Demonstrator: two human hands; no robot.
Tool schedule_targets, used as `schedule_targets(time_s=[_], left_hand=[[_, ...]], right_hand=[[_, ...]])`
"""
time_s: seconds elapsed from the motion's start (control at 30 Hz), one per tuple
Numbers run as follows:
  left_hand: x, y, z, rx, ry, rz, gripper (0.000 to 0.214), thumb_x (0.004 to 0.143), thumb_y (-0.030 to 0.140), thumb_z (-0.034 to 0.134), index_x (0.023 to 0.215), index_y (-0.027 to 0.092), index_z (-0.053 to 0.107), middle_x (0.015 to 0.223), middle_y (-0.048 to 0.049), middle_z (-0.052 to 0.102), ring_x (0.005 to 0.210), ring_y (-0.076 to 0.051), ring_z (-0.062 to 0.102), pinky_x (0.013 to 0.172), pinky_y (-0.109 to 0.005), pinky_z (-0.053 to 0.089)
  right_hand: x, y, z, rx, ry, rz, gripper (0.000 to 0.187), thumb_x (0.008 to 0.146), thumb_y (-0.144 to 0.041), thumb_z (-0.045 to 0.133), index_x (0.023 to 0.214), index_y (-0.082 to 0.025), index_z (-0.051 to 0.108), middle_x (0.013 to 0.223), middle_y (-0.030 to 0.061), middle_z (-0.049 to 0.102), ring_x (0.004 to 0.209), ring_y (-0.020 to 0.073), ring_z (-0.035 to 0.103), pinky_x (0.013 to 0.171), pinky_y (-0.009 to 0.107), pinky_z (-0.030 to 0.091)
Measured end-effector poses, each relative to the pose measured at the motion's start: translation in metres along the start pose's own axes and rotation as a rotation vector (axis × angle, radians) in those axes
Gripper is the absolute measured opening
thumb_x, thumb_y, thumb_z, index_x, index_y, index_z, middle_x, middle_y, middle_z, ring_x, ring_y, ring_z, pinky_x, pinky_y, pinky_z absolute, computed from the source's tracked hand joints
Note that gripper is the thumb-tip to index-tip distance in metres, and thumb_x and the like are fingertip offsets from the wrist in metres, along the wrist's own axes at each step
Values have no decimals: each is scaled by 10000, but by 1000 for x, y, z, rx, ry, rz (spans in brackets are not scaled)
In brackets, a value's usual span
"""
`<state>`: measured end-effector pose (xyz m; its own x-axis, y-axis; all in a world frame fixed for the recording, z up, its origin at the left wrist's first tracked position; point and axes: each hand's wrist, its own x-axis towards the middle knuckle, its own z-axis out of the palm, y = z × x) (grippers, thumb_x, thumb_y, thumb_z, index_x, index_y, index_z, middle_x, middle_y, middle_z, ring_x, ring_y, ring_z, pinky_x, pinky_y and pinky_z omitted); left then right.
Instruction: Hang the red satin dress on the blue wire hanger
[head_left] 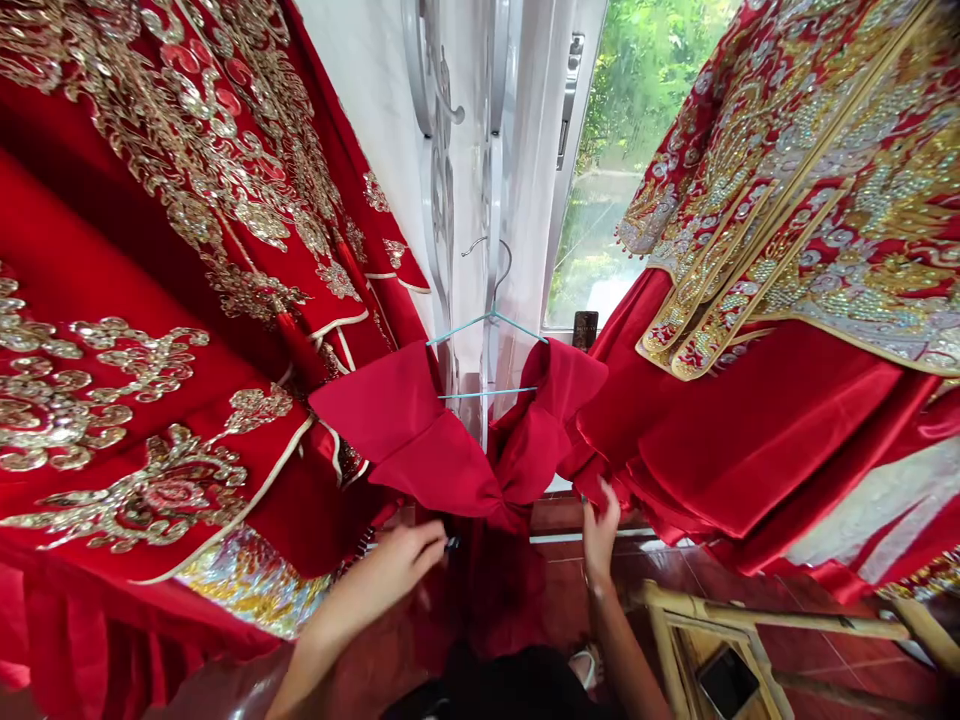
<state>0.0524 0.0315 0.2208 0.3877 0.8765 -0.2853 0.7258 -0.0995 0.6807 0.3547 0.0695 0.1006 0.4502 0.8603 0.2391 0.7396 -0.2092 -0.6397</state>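
Note:
A plain red dress [431, 450] with wide shoulder pieces and a gathered front hangs in the middle on a thin light-blue hanger [487, 393]. Left of its lower part, my left hand [409, 555] is closed, and a small dark object [452, 544] pokes out past the fingers; its kind is hard to make out. On the other side, my right hand [601, 530] is raised near the dress's right edge with fingers apart and slightly blurred. No held thing shows in it. The dress's dark lower part drops between both arms.
Red garments with gold and silver embroidery hang at the left [255, 200] and right [795, 230]. Behind the hanger stands a white metal rack [495, 190] beside a window [619, 170]. A phone [727, 682] lies on a bamboo stool [679, 640] at lower right.

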Motion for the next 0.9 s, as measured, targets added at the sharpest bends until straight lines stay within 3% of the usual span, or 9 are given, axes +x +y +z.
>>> schedule_targets(time_s=[0.07, 0.13, 0.17, 0.23, 0.3, 0.37, 0.5, 0.6, 0.9], left_hand=[[5, 42, -29, -12, 470, 147, 292, 948, 395, 407, 1067, 271, 643, 1061, -51, 733, 942, -239, 710, 930, -414, 550], [19, 80, -52, 84, 967, 226, 363, 942, 312, 437, 1273, 241, 568, 1367, -105, 604, 1321, -296, 540, 1157, -529, 382], [29, 94, -61, 160, 1111, 193, 456, 914, 272, 492, 1367, 228, 508, 1486, -128, 499, 1450, -341, 386, 1210, -611, 254], [50, 107, -74, 286, 1228, 94, 654, 850, 168, 545, 1486, 200, 395, 1607, -168, 317, 1537, -431, 127, 1185, -746, 76], [64, 105, -84, 355, 1205, 3, 783, 799, 69, 524, 1542, 206, 317, 1642, -178, 235, 1532, -488, 11, 1114, -835, 26], [69, 96, -94, 390, 1134, -51, 840, 775, 19, 485, 1563, 231, 286, 1641, -175, 241, 1523, -511, 26, 1072, -877, 54], [58, 82, -111, 418, 965, -58, 810, 804, 42, 446, 1568, 261, 287, 1591, -155, 354, 1503, -498, 186, 1094, -851, 183], [48, 78, -120, 412, 861, -12, 775, 817, 64, 439, 1558, 252, 311, 1579, -135, 388, 1496, -481, 229, 1121, -803, 248], [40, 59, -131, 355, 799, 176, 717, 802, 56, 441, 1490, 254, 408, 1518, -126, 468, 1451, -368, 382, 1175, -719, 258]], right_hand=[[36, -55, -13, 195, 257, -164, 654, 917, -286, 363, 1552, -260, 209, 1577, 167, 357, 1492, 301, 342, 1138, 574, 406], [66, -117, -27, 192, 396, -368, 738, 899, -347, 447, 1567, -225, 158, 1630, 176, 231, 1540, 345, 197, 1152, 650, 324], [77, -145, -33, 138, 371, -424, 794, 882, -366, 493, 1578, -223, 141, 1648, 181, 190, 1549, 378, 123, 1146, 681, 291], [94, -184, -41, 50, 293, -448, 845, 850, -333, 536, 1586, -205, 141, 1661, 196, 150, 1542, 439, 52, 1116, 748, 238], [106, -198, -45, -11, 193, -437, 847, 815, -231, 525, 1584, -198, 171, 1665, 200, 145, 1531, 466, 63, 1078, 792, 226], [119, -192, -48, -23, 101, -426, 837, 780, -171, 513, 1569, -187, 233, 1651, 207, 202, 1521, 462, 132, 1064, 795, 254], [142, -162, -63, 22, -7, -514, 708, 774, -137, 494, 1476, -137, 409, 1494, 201, 489, 1397, 372, 438, 1115, 637, 369], [151, -155, -77, 18, -32, -548, 645, 761, -97, 477, 1403, -154, 507, 1323, 155, 642, 1224, 337, 591, 1049, 541, 470], [154, -150, -75, 65, -70, -599, 615, 805, -129, 487, 1420, -125, 493, 1369, 162, 613, 1252, 315, 573, 1061, 507, 456]])
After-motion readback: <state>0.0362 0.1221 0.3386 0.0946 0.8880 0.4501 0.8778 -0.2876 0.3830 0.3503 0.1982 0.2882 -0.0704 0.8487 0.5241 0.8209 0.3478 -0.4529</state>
